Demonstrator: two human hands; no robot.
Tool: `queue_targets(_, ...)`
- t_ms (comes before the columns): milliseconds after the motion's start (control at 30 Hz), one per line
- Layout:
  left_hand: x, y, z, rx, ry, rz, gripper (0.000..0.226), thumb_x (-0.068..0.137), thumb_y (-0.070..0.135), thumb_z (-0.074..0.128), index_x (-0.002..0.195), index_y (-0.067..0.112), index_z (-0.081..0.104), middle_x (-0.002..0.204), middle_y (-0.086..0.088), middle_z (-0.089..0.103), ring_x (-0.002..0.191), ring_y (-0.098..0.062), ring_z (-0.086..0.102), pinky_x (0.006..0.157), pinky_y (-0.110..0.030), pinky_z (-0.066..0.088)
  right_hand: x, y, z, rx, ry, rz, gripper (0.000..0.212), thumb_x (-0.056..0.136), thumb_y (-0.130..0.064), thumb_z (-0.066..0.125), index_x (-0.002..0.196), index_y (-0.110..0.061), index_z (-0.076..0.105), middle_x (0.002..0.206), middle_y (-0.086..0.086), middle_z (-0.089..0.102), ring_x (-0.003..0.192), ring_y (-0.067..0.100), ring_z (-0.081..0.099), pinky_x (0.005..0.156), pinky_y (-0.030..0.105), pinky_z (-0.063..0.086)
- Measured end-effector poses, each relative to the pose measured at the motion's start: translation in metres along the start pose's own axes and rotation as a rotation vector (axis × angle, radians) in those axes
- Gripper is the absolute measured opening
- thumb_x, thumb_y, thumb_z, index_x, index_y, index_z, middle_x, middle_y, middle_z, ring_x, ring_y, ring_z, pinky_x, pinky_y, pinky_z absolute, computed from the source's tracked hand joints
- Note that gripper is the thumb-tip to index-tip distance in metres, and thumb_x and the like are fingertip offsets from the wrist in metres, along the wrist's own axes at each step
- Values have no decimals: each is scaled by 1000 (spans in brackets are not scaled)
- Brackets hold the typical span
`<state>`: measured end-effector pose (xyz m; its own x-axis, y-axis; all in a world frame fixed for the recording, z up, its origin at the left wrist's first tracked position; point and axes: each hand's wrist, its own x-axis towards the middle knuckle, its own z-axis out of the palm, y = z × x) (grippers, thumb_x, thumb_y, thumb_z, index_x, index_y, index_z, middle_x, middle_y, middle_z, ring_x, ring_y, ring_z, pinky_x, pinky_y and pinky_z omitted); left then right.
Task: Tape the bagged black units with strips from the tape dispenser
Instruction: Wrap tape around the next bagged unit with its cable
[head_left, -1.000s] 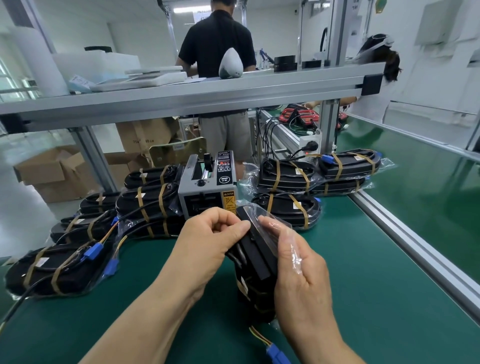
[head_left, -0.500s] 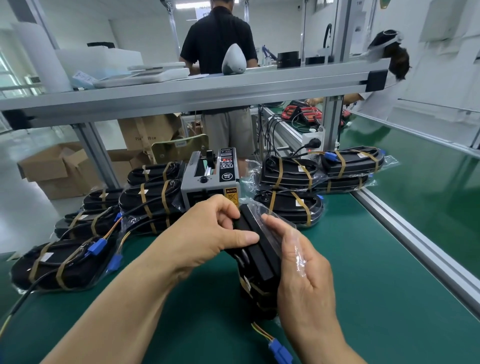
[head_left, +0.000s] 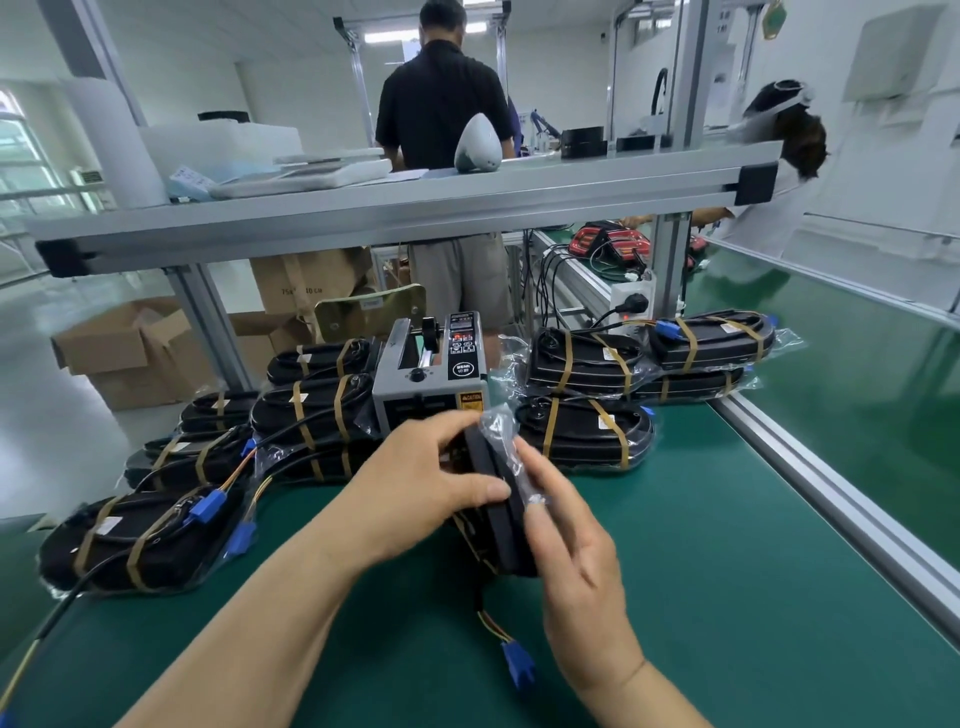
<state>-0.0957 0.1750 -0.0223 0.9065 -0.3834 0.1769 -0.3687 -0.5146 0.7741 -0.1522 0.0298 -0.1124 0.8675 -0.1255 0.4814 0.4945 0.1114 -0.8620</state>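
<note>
A black unit in a clear bag (head_left: 501, 512) stands on edge above the green mat, held between both hands. My left hand (head_left: 423, 480) grips its left side, thumb lying across the top edge. My right hand (head_left: 576, 551) holds the right side, fingers pressing the plastic against the unit. Its wire with a blue connector (head_left: 518, 665) hangs down onto the mat. The grey tape dispenser (head_left: 431, 371) stands just behind the hands. No loose tape strip is visible in either hand.
Taped bagged units are piled left (head_left: 150, 535) and right (head_left: 587, 431) of the dispenser. An aluminium rail (head_left: 831, 493) borders the mat on the right. A shelf beam (head_left: 395, 208) runs overhead. Two people stand beyond the bench.
The view has tilted up slightly. My left thumb has slid along the unit's top edge, and my right fingers have moved lower on the bag, smoothing the plastic.
</note>
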Motion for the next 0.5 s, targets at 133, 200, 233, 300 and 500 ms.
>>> queue_targets(133, -18, -17, 16, -29, 64, -28, 78, 54, 55, 82, 127, 49, 55, 118, 27, 65, 111, 6, 60, 99, -31, 48, -20, 0, -14, -163, -86, 99, 78, 73, -42, 74, 143, -51, 42, 137, -26, 57, 127, 0, 54, 105, 24, 46)
queue_targets(200, -26, -16, 27, 18, 130, 10, 78, 53, 57, 80, 127, 56, 51, 122, 41, 55, 114, 20, 49, 96, -15, 40, -22, -8, -16, -333, 17, 147, 88, 63, -57, 72, 141, -61, 34, 136, -43, 46, 128, -16, 44, 104, 14, 39)
queue_targets(233, -30, -14, 33, 29, 163, 34, 77, 55, 53, 81, 126, 56, 52, 123, 45, 51, 116, 23, 44, 95, -11, 37, -21, -11, -16, -354, 38, 158, 86, 62, -60, 70, 141, -62, 34, 136, -48, 42, 127, -20, 41, 104, 11, 36)
queue_targets(300, -36, -11, 40, 42, 201, 79, 71, 61, 36, 83, 125, 50, 55, 126, 43, 50, 120, 20, 44, 99, -12, 37, -20, -15, -14, -290, 39, 176, 74, 67, -54, 70, 135, -58, 42, 132, -46, 47, 125, -18, 46, 105, 14, 40)
queue_targets(500, -48, -14, 55, 117, 237, 288, 67, 66, 19, 75, 128, 36, 58, 128, 32, 54, 126, 14, 43, 101, -4, 31, -17, -18, -13, -290, 111, 206, 36, 88, -43, 68, 122, -47, 59, 113, -33, 67, 109, -12, 60, 95, 13, 47)
